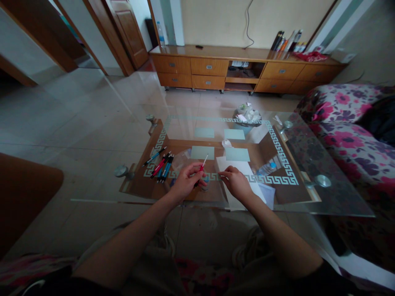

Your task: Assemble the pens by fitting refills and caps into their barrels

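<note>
My left hand (187,180) is closed around a red pen (201,167), tilted up, with a thin white tip like a refill sticking out of its top. To its right, my right hand (237,181) is closed with thumb and fingertips pinched together; whatever it may hold is too small to make out. The two hands are apart above the glass table (173,190). Beneath the right hand lies a white sheet or box (237,201). Left of my left hand sits a loose pile of blue, red and black pens (163,166).
A clear bottle with a blue cap (268,167) lies on the right, seen at or through the glass. A clear plastic bag (181,159) is near the pens. Beyond the table stand a bin with bags (243,123) and a wooden cabinet (206,65). A flowered sofa (342,123) is at right.
</note>
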### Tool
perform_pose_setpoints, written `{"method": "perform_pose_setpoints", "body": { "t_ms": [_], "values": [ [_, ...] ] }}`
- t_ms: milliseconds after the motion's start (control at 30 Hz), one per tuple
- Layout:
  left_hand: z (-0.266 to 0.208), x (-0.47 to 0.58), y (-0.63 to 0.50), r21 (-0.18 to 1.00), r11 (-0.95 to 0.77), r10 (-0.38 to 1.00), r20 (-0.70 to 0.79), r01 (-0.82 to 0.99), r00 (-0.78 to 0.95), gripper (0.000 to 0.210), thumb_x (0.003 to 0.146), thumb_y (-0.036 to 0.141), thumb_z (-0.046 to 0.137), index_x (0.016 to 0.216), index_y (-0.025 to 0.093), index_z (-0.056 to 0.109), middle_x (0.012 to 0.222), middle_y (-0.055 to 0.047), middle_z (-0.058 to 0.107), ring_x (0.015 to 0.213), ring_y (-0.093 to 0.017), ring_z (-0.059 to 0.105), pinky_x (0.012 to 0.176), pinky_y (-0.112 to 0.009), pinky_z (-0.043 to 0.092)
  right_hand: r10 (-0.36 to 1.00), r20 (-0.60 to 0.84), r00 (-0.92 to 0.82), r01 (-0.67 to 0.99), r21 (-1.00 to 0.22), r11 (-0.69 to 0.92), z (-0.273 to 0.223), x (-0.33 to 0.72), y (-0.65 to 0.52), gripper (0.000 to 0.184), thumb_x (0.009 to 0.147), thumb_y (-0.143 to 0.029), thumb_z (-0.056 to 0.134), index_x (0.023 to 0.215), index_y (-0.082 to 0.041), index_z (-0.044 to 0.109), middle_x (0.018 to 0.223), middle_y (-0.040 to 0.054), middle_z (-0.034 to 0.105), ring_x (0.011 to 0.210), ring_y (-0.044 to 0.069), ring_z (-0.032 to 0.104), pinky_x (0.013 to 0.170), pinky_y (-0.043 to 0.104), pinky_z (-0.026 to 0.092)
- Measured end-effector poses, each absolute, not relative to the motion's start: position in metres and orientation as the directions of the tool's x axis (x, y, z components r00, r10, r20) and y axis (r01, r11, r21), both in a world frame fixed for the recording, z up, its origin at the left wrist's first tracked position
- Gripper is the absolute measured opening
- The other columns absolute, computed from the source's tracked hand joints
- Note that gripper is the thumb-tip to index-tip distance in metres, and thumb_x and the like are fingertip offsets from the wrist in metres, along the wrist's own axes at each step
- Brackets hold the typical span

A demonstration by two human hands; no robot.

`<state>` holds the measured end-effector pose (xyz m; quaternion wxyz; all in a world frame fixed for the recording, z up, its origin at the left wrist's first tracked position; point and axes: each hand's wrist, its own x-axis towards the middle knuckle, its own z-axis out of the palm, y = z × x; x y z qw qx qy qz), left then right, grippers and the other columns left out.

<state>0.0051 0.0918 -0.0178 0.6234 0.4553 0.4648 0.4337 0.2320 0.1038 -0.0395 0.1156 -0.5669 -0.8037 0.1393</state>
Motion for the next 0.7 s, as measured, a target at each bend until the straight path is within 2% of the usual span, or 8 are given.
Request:
{"method": "perform_pose_setpoints", "body": {
  "t_ms": [167, 300, 500, 600, 700],
  "values": [
    [-0.019, 0.005, 0.092, 0.971, 0.21, 0.964, -0.185, -0.118, 0.193, 0.036, 0.085, 0.033, 0.066, 0.117, 0.018, 0.056, 0.09, -0.002, 0.068, 0.062, -0.013, 0.069, 0.06, -0.025, 0.052, 0.942, 0.025, -0.334, 0.879, -0.352, 0.321, -0.041, 0.232, 0.105, 0.027, 0.096, -0.028, 0.054, 0.114, -0.028, 0.073, 0.103, 0.0094, 0.063, 0.096, 0.022, 0.06, 0.083, 0.03, 0.046],
    [-0.018, 0.005, 0.091, 0.972, 0.209, 0.964, -0.184, -0.112, 0.194, 0.036, 0.086, 0.032, 0.065, 0.117, 0.018, 0.056, 0.091, -0.003, 0.068, 0.062, -0.013, 0.069, 0.059, -0.024, 0.052, 0.941, 0.035, -0.337, 0.876, -0.355, 0.327, -0.041, 0.231, 0.105, 0.023, 0.096, -0.028, 0.054, 0.108, -0.027, 0.074, 0.104, 0.0086, 0.063, 0.096, 0.022, 0.06, 0.082, 0.03, 0.046],
    [-0.019, 0.004, 0.091, 0.975, 0.203, 0.963, -0.182, -0.094, 0.2, 0.037, 0.086, 0.034, 0.065, 0.119, 0.018, 0.057, 0.092, -0.003, 0.067, 0.062, -0.013, 0.069, 0.059, -0.023, 0.053, 0.948, 0.069, -0.31, 0.858, -0.409, 0.31, -0.035, 0.23, 0.104, 0.008, 0.09, -0.025, 0.062, 0.095, -0.022, 0.068, 0.1, 0.007, 0.063, 0.094, 0.02, 0.06, 0.08, 0.029, 0.045],
    [-0.02, 0.006, 0.091, 0.982, 0.182, 0.963, -0.167, -0.052, 0.212, 0.038, 0.085, 0.035, 0.066, 0.118, 0.018, 0.057, 0.092, -0.004, 0.067, 0.059, -0.012, 0.068, 0.057, -0.024, 0.054, 0.949, 0.113, -0.295, 0.788, -0.533, 0.309, -0.032, 0.23, 0.105, 0.007, 0.086, -0.026, 0.066, 0.082, -0.021, 0.066, 0.09, 0.0048, 0.065, 0.084, 0.018, 0.061, 0.076, 0.029, 0.045],
    [-0.022, 0.007, 0.09, 0.992, 0.127, 0.959, -0.127, 0.017, 0.254, 0.039, 0.085, 0.037, 0.066, 0.118, 0.017, 0.06, 0.094, -0.005, 0.067, 0.056, -0.011, 0.067, 0.055, -0.023, 0.054, 0.978, 0.118, -0.171, 0.593, -0.78, 0.197, -0.027, 0.23, 0.109, 0.016, 0.083, -0.033, 0.068, 0.076, -0.019, 0.064, 0.077, 0.0029, 0.067, 0.07, 0.016, 0.061, 0.067, 0.028, 0.047]
  ]
}}
